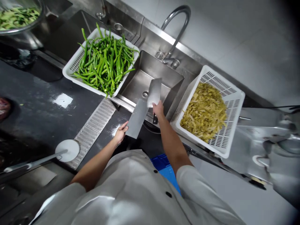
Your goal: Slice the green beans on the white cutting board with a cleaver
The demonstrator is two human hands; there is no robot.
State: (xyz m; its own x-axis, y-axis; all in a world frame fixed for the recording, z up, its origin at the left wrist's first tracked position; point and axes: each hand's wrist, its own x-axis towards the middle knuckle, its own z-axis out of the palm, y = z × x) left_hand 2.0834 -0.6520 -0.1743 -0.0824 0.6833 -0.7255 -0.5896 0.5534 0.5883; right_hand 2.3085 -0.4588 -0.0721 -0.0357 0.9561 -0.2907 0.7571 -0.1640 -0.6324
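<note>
My left hand is closed on a cleaver at its lower left edge; the broad grey blade slants up to the right. In my right hand is a second cleaver, its dark handle showing below my fingers and its blade pointing up over the sink. The two blades come close together or overlap at the front edge of the steel sink. I cannot tell whether they touch.
Left of the sink stands a white basket of long green peppers. A second basket at the right holds yellowish shredded vegetables. The faucet arches behind. A drain grate and a white disc-ended pole lie left.
</note>
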